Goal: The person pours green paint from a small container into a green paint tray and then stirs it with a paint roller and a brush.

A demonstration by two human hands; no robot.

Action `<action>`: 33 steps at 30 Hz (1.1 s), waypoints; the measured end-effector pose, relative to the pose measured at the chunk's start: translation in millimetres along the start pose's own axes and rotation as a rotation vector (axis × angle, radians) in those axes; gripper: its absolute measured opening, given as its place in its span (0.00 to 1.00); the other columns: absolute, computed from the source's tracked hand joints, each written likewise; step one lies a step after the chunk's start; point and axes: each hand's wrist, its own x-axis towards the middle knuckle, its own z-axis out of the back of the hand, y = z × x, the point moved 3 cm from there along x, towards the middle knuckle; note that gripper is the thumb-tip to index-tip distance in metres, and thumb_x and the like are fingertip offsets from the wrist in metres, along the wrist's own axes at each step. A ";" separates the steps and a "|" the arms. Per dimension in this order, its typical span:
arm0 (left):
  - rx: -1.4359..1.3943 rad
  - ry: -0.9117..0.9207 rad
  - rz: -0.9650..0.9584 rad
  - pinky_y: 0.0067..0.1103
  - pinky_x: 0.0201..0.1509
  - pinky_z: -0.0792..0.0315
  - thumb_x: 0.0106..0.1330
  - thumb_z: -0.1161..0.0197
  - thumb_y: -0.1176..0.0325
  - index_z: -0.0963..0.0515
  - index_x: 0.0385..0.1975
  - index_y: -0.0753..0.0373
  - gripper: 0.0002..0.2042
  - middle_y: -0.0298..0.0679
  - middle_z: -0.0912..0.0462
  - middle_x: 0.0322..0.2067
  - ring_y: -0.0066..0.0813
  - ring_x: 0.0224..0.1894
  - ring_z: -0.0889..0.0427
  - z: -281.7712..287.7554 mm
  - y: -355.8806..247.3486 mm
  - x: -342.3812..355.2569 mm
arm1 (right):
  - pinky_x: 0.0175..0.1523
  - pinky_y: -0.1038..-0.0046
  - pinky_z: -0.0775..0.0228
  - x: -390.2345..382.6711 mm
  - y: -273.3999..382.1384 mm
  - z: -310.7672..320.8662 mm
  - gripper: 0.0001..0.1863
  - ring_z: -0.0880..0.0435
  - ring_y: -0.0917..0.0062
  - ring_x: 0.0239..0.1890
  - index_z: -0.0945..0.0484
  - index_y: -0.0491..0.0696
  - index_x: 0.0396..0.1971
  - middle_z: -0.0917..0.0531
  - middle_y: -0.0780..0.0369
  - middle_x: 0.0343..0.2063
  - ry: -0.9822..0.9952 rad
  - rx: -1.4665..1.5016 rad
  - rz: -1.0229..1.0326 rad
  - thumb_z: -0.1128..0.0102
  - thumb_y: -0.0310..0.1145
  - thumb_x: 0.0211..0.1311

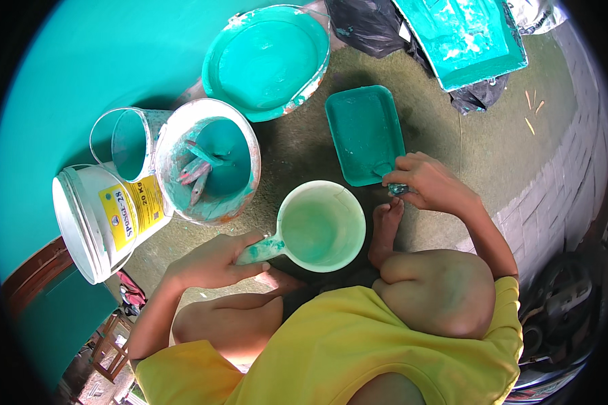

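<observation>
My left hand [213,263] grips the paint-smeared handle of a white plastic dipper [358,226]. A little pale greenish liquid shows at the dipper's bottom. My right hand [434,181] is closed around a short dark handle [398,190] smeared with teal paint, at the near right corner of a small teal tray [368,135]. The far end of that handled thing reaches into the tray, and its kind is unclear. Teal paint coats the tray's inside. Left of the dipper stands a white bucket [246,196] with teal liquid and several paint-stained tool handles [197,174] in it.
A large paint-coated basin [270,61] stands behind, against the teal wall [67,94]. An empty-looking pail [130,145] and a lidded white bucket [88,226] are at left. At back right, a roller tray [469,47] lies on black plastic bags [368,27]. My bare foot [386,226] is beside the dipper.
</observation>
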 end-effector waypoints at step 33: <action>-0.092 -0.221 0.092 0.30 0.25 0.37 0.68 0.37 0.59 0.24 0.47 0.60 0.14 0.44 0.27 0.15 0.37 0.16 0.27 -24.8 26.2 -49.3 | 0.43 0.64 0.28 -8.1 -12.2 -31.4 0.19 0.22 0.65 0.37 0.20 0.47 0.44 0.22 0.60 0.33 -0.307 -0.325 0.013 0.30 0.27 0.49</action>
